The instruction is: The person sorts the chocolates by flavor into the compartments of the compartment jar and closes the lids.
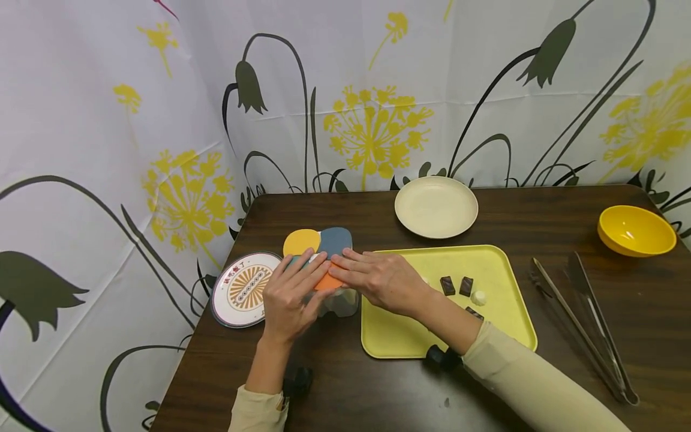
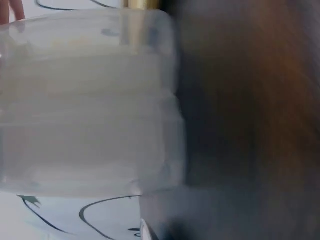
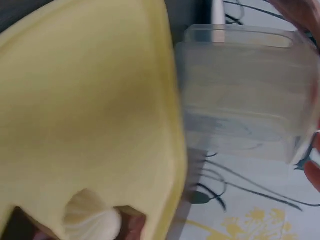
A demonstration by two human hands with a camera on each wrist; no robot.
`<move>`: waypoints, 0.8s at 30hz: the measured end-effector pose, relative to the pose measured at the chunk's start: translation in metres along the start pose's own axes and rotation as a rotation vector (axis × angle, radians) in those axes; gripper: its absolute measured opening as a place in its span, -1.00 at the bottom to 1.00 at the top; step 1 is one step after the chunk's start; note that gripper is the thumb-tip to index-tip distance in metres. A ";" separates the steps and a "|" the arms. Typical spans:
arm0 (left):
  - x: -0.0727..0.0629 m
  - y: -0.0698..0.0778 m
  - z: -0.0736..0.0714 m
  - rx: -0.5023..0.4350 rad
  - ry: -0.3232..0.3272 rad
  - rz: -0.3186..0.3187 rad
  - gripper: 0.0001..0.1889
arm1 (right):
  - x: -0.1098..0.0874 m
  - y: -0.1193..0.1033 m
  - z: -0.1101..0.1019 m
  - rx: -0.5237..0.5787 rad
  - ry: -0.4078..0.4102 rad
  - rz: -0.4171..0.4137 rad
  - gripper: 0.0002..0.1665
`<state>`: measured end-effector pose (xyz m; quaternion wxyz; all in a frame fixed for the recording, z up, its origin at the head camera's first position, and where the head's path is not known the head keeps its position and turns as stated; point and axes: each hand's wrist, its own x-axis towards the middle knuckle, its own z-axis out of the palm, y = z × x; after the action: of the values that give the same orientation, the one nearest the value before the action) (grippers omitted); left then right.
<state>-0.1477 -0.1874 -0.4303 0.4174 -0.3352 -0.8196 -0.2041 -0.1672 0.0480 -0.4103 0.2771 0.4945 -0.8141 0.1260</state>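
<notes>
A clear plastic container [image 1: 341, 304] with yellow, blue, teal and orange lids [image 1: 335, 240] stands on the table. My left hand [image 1: 291, 300] lies over its near left part, fingers stretched across the teal lid. From the right, my right hand [image 1: 385, 279] reaches over with straight fingers on the orange lid [image 1: 327, 282]. The fingertips of both hands come close together on top. Cloudy clear walls of the container [image 2: 90, 155] fill much of the left wrist view. In the right wrist view, the container [image 3: 235, 90] stands beside the yellow tray [image 3: 90, 100].
On the tray lie dark chocolate pieces [image 1: 447, 285] and a white piece [image 1: 478, 297]. A patterned plate [image 1: 222, 300] sits left of the container. Farther back is a cream plate [image 1: 436, 207]. Metal tongs [image 1: 610, 345] and a yellow bowl [image 1: 637, 234] occupy the right side.
</notes>
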 end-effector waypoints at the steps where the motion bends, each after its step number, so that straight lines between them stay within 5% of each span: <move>1: 0.000 0.000 0.000 0.000 0.000 -0.005 -0.47 | 0.000 0.000 -0.001 0.001 0.000 0.003 -0.43; 14: 0.004 0.005 -0.001 -0.028 -0.017 -0.094 -0.46 | 0.006 -0.002 -0.009 0.095 -0.032 0.066 -0.49; 24: 0.017 0.002 -0.007 -0.134 -0.089 -0.055 -0.51 | 0.009 0.001 -0.013 0.216 -0.051 0.133 -0.52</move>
<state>-0.1498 -0.1845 -0.4125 0.3512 -0.3484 -0.8309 -0.2548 -0.1673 0.0482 -0.3946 0.1925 0.4695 -0.8336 0.2181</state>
